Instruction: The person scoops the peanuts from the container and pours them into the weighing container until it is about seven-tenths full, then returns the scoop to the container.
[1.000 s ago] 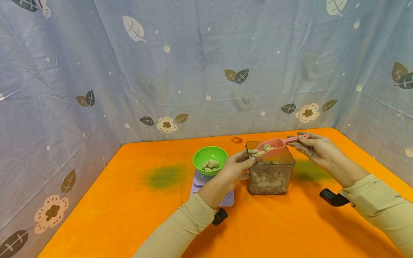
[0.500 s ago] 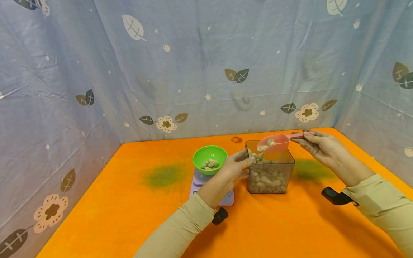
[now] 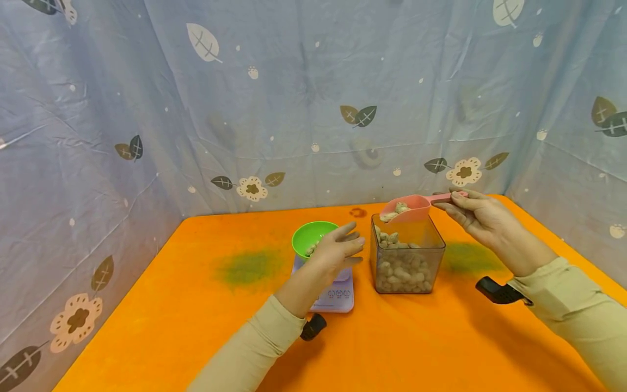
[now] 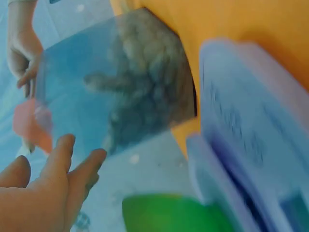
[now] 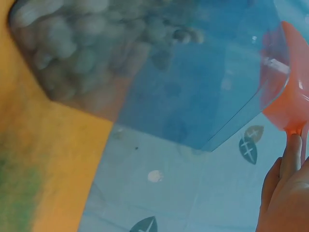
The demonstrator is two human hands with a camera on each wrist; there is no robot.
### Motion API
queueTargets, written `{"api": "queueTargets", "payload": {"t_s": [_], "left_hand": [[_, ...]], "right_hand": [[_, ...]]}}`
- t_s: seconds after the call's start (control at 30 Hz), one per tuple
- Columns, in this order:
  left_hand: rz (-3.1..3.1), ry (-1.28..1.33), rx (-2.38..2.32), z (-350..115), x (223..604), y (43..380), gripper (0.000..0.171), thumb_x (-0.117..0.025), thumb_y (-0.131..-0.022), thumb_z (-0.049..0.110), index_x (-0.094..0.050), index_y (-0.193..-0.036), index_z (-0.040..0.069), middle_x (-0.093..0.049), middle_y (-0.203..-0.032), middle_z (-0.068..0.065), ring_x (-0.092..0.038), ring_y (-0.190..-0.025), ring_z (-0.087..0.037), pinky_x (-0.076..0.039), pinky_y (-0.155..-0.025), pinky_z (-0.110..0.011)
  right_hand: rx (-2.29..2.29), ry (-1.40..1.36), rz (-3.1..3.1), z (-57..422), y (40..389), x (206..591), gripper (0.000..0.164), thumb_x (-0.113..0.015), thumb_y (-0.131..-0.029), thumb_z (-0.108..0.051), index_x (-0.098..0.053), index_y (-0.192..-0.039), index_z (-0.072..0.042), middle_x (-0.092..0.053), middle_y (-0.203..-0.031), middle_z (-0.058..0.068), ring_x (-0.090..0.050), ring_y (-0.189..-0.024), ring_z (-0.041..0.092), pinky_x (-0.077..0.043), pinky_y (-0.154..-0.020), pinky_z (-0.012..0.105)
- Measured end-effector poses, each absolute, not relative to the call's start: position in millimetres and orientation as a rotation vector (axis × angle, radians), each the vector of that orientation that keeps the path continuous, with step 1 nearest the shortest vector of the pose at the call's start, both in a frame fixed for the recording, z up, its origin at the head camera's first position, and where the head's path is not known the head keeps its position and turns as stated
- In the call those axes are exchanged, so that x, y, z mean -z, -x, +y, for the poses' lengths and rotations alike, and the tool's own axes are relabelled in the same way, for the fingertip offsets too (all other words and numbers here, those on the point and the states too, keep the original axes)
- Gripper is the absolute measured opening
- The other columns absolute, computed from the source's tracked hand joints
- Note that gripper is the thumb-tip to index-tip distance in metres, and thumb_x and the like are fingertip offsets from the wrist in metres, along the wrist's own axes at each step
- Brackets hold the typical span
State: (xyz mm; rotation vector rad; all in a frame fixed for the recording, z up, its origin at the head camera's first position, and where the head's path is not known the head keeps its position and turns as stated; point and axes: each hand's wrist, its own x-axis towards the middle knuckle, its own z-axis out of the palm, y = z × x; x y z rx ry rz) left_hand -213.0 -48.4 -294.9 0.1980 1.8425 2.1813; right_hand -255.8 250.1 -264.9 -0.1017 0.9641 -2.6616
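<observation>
In the head view my right hand [image 3: 490, 220] grips the handle of a pink scoop [image 3: 416, 206], which carries a few unshelled peanuts [image 3: 403, 207] just above the rim of a clear square container [image 3: 436, 250]. More peanuts [image 3: 404, 275] fill the container's lower part. My left hand [image 3: 335, 253] hovers with spread fingers, apart from the container, in front of a green bowl [image 3: 306, 234]. That bowl, partly hidden by the hand, stands on a purple kitchen scale [image 3: 343, 299] and has several peanuts inside. The left wrist view shows the fingers [image 4: 60, 159] touching nothing.
An orange cloth [image 3: 196, 326] covers the table, with dark green patches on it. Patterned blue curtains [image 3: 294, 81] enclose the back and both sides. A black band with a small device [image 3: 499, 290] sits at each wrist.
My left hand has let go of the container's side and moved left toward the bowl. The scoop with peanuts has risen out of the container and lately shifted slightly left.
</observation>
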Motion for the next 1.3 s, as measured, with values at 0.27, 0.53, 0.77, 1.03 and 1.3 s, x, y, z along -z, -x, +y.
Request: {"api": "queueTargets", "payload": {"t_s": [0.27, 0.53, 0.77, 1.03, 1.3], "left_hand": [[1.966, -0.217, -2.219, -87, 279, 208, 0.057, -0.051, -0.098, -0.004, -0.028, -0.151, -0.003, -0.034, -0.149, -0.027, -0.041, -0.132, -0.04, -0.041, -0.107, -0.05], [2.315, -0.083, -2.107, -120, 278, 208, 0.058, -0.056, -0.097, 0.001, -0.035, -0.15, 0.004, -0.039, -0.15, -0.019, -0.033, -0.139, -0.035, -0.031, -0.114, -0.047], [2.405, 0.005, -2.07, -138, 298, 221, 0.061, -0.055, -0.096, -0.002, -0.03, -0.151, 0.0, -0.029, -0.153, -0.024, -0.026, -0.141, -0.04, -0.028, -0.115, -0.049], [2.155, 0.032, -2.167, -154, 319, 238, 0.062, -0.048, -0.098, -0.006, -0.019, -0.152, -0.006, -0.02, -0.155, -0.028, -0.031, -0.138, -0.041, -0.035, -0.111, -0.049], [2.024, 0.051, -2.23, -158, 325, 242, 0.055, -0.045, -0.097, -0.01, -0.023, -0.148, -0.013, -0.027, -0.15, -0.033, -0.04, -0.131, -0.043, -0.038, -0.11, -0.046]], "right_hand": [[2.648, 0.072, 1.017, 230, 257, 252, 0.076, -0.04, -0.102, -0.002, 0.007, -0.156, -0.027, -0.006, -0.16, 0.007, -0.07, -0.087, 0.029, -0.054, -0.088, 0.022], [2.635, 0.072, 1.073, 205, 257, 246, 0.077, -0.044, -0.1, -0.001, 0.004, -0.157, -0.022, -0.012, -0.157, 0.01, -0.071, -0.085, 0.027, -0.057, -0.08, 0.022], [2.619, 0.085, 1.063, 182, 256, 248, 0.075, -0.045, -0.099, 0.002, 0.0, -0.157, -0.015, -0.051, -0.118, 0.018, -0.071, -0.084, 0.027, -0.058, -0.078, 0.024], [2.565, 0.062, 1.258, 156, 254, 245, 0.07, -0.039, -0.102, -0.003, 0.004, -0.157, -0.011, 0.0, -0.161, 0.016, -0.07, -0.077, 0.016, -0.058, -0.073, 0.019], [2.533, 0.054, 1.442, 138, 256, 242, 0.065, -0.042, -0.101, -0.001, -0.006, -0.155, -0.001, -0.049, -0.119, 0.017, -0.069, -0.072, 0.013, -0.058, -0.071, 0.018]]}}
